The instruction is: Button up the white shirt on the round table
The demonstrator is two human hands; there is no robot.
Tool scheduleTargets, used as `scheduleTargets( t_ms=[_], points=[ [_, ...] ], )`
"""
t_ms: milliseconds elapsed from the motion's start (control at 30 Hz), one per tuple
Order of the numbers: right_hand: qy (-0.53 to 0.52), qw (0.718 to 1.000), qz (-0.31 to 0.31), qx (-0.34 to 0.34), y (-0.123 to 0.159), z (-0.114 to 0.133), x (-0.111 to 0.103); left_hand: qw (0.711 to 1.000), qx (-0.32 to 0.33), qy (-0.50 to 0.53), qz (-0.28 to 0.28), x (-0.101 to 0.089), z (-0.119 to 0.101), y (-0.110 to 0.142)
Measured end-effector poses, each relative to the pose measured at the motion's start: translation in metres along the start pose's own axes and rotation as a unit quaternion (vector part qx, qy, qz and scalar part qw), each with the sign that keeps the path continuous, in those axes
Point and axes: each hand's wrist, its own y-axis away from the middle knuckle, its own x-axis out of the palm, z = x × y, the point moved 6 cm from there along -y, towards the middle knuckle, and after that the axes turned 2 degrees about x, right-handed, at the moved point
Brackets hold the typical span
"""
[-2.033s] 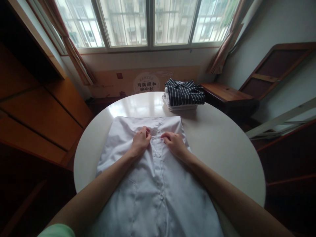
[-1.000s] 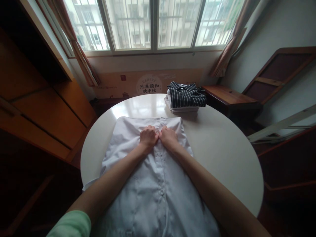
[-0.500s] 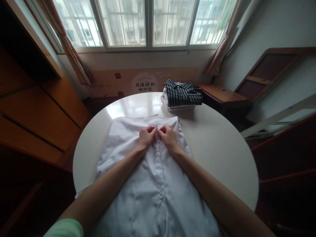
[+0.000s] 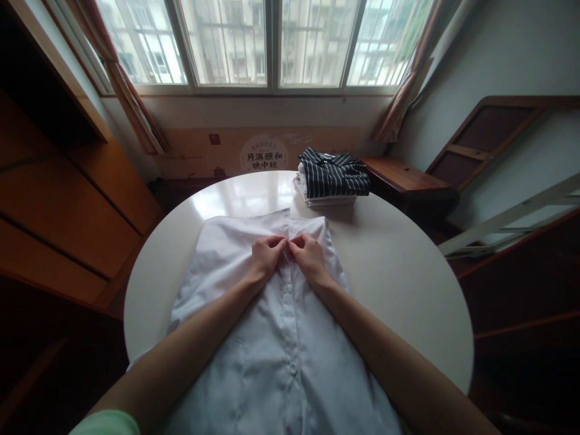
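Note:
A white button-up shirt [image 4: 254, 350] lies spread on the round white table, its button strip running down the middle toward me. My left hand [image 4: 267, 252] pinches the fabric on the left of that strip near the far end. Facing it, my right hand [image 4: 307, 254] pinches the shirt on the right of the strip. The fingertips of both hands almost meet over the front opening. Whatever button lies between them is hidden by the fingers. Closer to me, a round button [image 4: 293, 367] shows on the strip.
The round white table [image 4: 403, 284] carries a stack of folded clothes at the back, topped by a black-and-white striped shirt [image 4: 335, 175]. A low wooden table [image 4: 408, 175] stands behind right. Orange cabinets [image 4: 58, 223] are at left, and a window [image 4: 272, 42] is ahead.
Both hands stay pinched at almost the same spot on the shirt. The far edge of the shirt's left front now shows more plainly beyond the fingers. The view has shifted slightly.

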Motion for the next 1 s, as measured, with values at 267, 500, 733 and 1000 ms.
scheduleTargets(
  t_ms=[267, 500, 733, 1000],
  points=[
    [-0.02, 1.0, 0.011, 0.005, 0.002, 0.0, -0.002, 0.998, 0.006, 0.049, 0.025, 0.001, 0.003, -0.003],
    [-0.002, 1.0, 0.017, -0.016, 0.0, 0.001, 0.001, 0.993, -0.015, 0.113, 0.044, 0.005, 0.01, -0.005],
    [0.029, 0.999, 0.004, -0.041, 0.002, 0.007, -0.001, 0.994, -0.016, 0.093, 0.05, 0.005, 0.005, -0.001],
    [0.04, 0.998, -0.014, -0.042, 0.002, 0.008, -0.004, 0.996, 0.005, 0.061, 0.058, 0.006, 0.0, -0.001]
  ],
)
